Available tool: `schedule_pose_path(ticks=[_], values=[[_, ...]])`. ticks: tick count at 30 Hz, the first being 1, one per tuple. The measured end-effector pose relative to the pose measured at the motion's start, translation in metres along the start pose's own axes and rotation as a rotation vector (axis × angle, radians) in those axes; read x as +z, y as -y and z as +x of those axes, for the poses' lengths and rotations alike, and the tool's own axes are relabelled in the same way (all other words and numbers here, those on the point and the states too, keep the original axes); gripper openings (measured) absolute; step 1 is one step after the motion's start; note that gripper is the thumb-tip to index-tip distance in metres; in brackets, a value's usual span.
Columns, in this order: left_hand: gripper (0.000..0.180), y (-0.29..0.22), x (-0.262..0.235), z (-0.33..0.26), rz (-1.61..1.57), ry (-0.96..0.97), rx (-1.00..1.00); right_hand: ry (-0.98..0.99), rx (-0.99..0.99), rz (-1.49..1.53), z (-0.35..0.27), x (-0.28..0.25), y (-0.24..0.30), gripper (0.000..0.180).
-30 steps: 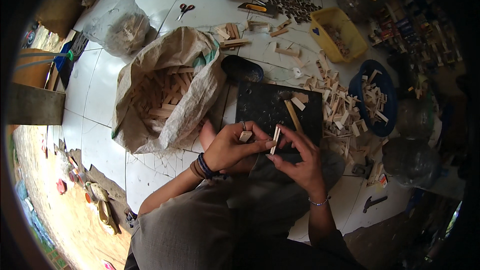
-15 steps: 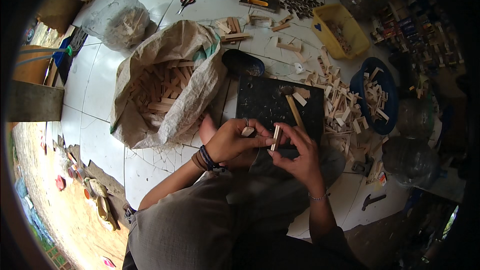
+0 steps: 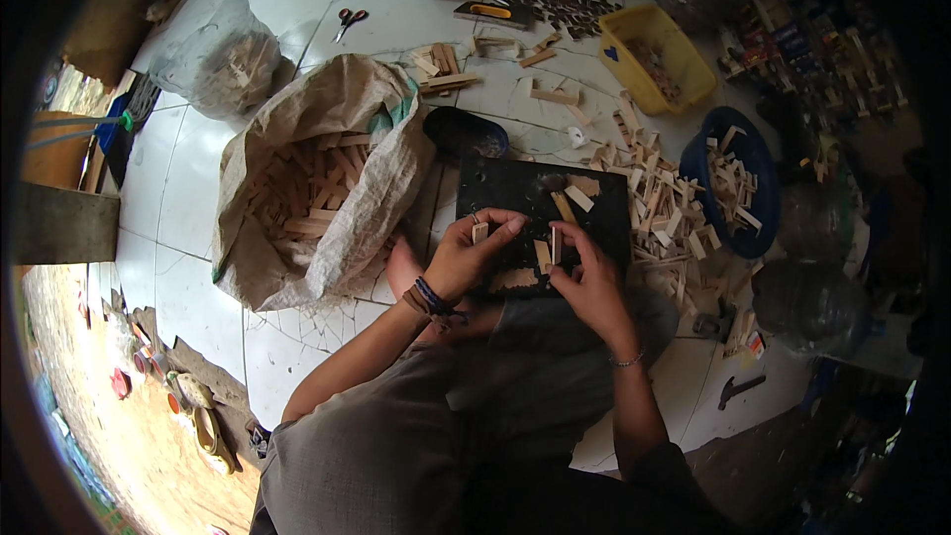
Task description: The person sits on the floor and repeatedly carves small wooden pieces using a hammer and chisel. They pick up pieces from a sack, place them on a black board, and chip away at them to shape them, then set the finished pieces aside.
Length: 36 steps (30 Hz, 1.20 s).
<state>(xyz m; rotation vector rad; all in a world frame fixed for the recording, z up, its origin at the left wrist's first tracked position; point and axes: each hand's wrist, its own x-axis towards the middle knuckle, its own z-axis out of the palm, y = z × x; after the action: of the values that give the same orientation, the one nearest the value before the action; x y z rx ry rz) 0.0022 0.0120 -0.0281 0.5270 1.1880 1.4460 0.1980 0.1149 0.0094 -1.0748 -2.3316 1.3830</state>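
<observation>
Hands over a dark board (image 3: 515, 193) on the tiled floor (image 3: 178, 267). Left hand (image 3: 466, 258) with fingers pinched on a small wooden piece (image 3: 479, 232), held just above the board's near left part. Right hand (image 3: 586, 277) with fingers closed on two thin wooden sticks (image 3: 548, 252), upright at the board's near edge. Open woven sack (image 3: 347, 129) of wood offcuts to the left; scattered wood pieces (image 3: 659, 203) and a blue basin (image 3: 758, 163) to the right; yellow tub (image 3: 634, 50) beyond.
</observation>
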Motion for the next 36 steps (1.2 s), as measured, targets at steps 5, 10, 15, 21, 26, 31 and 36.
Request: schedule_pose_path(ticks=[5, 10, 15, 21, 26, 31, 36], values=[[0.02, 0.002, 0.008, -0.001, 0.0, 0.048, 0.179, -0.022, 0.005, 0.162, -0.009, 0.017, 0.009, 0.048], [0.018, 0.001, 0.001, -0.011, 0.05, -0.144, 0.155, -0.109, -0.128, 0.001, -0.006, 0.043, 0.003, 0.05], [0.017, 0.0, -0.021, -0.016, 0.409, -0.139, 0.23, -0.061, -0.089, -0.292, -0.007, 0.066, -0.001, 0.061], [0.019, 0.004, -0.024, -0.015, 0.668, -0.138, 0.232, -0.114, -0.095, -0.232, -0.006, 0.064, -0.002, 0.064], [0.017, 0.002, -0.014, -0.015, 0.816, -0.167, 0.251, -0.334, -0.053, -0.126, -0.018, 0.041, -0.008, 0.044], [0.02, 0.005, -0.003, -0.013, 0.947, -0.218, 0.213, -0.579, 0.023, -0.189, -0.026, 0.013, -0.033, 0.028], [0.022, 0.008, 0.0, -0.012, 1.009, -0.252, 0.181, -0.617, 0.026, -0.17, -0.04, 0.006, -0.054, 0.026]])
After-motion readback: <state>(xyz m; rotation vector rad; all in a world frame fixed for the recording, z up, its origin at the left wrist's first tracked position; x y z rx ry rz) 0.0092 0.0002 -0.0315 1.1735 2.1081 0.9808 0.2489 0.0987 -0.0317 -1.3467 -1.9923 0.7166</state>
